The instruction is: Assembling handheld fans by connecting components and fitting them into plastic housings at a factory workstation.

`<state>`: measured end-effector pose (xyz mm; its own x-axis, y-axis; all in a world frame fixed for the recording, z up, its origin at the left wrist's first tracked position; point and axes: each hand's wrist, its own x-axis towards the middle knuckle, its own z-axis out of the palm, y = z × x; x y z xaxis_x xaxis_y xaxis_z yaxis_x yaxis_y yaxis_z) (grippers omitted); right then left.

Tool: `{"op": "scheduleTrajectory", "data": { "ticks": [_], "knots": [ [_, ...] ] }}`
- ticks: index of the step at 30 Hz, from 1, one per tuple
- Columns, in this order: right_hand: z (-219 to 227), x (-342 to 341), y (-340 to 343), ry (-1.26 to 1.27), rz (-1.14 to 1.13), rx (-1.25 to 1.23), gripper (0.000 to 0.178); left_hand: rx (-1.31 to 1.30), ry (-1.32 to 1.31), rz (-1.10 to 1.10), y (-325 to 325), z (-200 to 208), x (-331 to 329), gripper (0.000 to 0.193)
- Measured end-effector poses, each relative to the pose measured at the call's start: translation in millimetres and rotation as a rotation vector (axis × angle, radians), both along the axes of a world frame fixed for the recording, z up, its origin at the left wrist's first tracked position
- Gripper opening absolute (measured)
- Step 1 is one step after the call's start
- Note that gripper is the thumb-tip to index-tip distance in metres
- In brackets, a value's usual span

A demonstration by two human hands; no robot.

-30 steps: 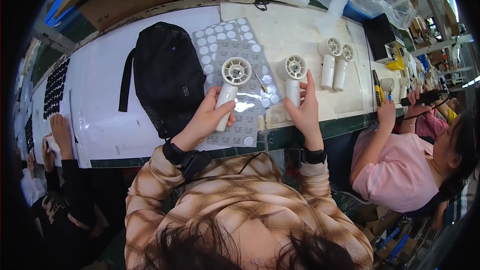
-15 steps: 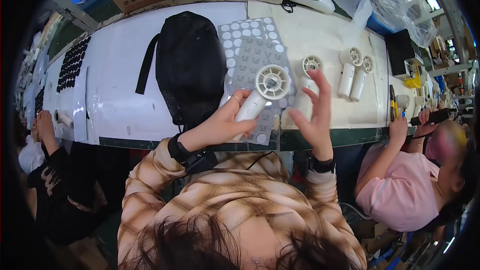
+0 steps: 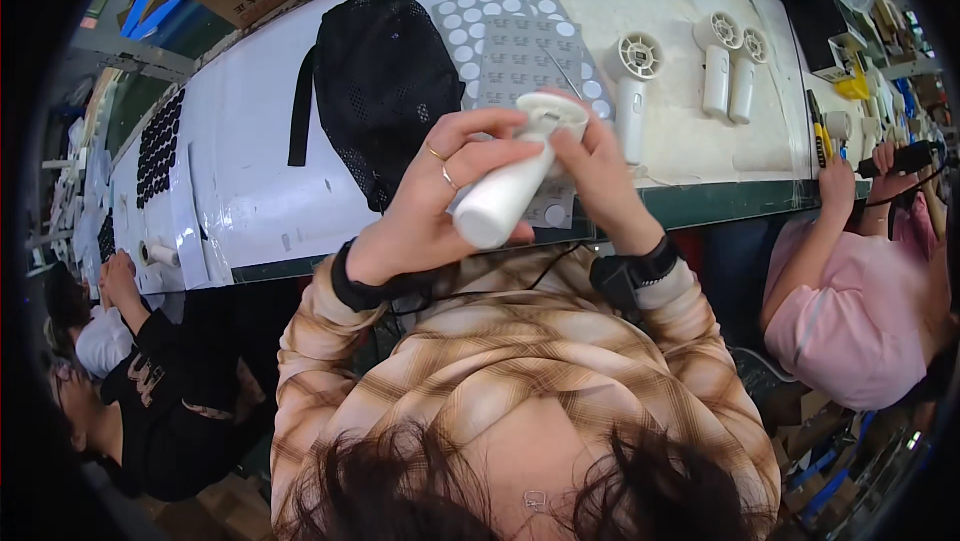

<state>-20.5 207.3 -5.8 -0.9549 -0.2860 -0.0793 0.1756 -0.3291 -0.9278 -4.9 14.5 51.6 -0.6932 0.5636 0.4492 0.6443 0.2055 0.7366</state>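
Note:
Both hands are on one white handheld fan (image 3: 500, 199), tilted with the butt of its handle toward me. My left hand (image 3: 425, 191) is wrapped round the handle, fingers over its upper side. At the fan's head, my right hand (image 3: 607, 181) is closed, its thumb on the near side and its other fingers partly hidden behind. Just beyond lie sheets of round white stickers (image 3: 468, 16) and a grey printed sheet (image 3: 515, 56). A second handheld fan (image 3: 630, 116) rests to the right of the sheets.
A black mesh bag (image 3: 380, 91) lies left of the sheets. Two more white fans (image 3: 717, 76) sit farther right, near a black box (image 3: 815, 26). Rows of black discs (image 3: 160, 146) are at the far left. Co-workers sit on both sides, one in a pink top (image 3: 850, 311).
My right hand, open and apart before, has closed on the fan's head. The fan has been turned and tilted, so its front grille no longer faces up. The view has shifted.

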Motion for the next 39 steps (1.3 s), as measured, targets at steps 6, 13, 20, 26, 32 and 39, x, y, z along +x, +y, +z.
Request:
{"op": "scheduleTrajectory", "data": {
  "ticks": [6, 13, 20, 26, 32, 39],
  "knots": [
    [2.7, 21.2, 17.6, 0.184, 0.265, 0.222, 0.040, 0.640, -0.160, -0.046, 11.7, -20.2, 6.5, 0.024],
    [0.5, 54.3, 51.5, 0.144, 0.108, 0.537, 0.046, 0.562, -0.537, 0.229, -16.1, -35.1, 12.4, 0.011],
    [-18.3, 61.1, 45.1, 0.013, 0.039, 0.258, 0.054, 0.591, -0.534, 0.300, -14.7, -41.6, 21.6, 0.009],
    [-18.4, 51.5, 32.7, -0.056, 0.254, 0.345, 0.050, 0.576, -0.507, 0.338, -13.1, -42.6, 24.3, 0.009],
    [-17.4, 34.1, 23.8, -0.015, 0.104, 0.113, 0.041, 0.711, -0.569, 0.245, -12.2, -33.4, 25.3, 0.009],
    [3.4, 9.1, 25.2, -0.076, -0.050, -0.006, 0.036, 0.320, -0.673, 0.071, -5.6, -22.5, 22.9, 0.006]
  ]
}}
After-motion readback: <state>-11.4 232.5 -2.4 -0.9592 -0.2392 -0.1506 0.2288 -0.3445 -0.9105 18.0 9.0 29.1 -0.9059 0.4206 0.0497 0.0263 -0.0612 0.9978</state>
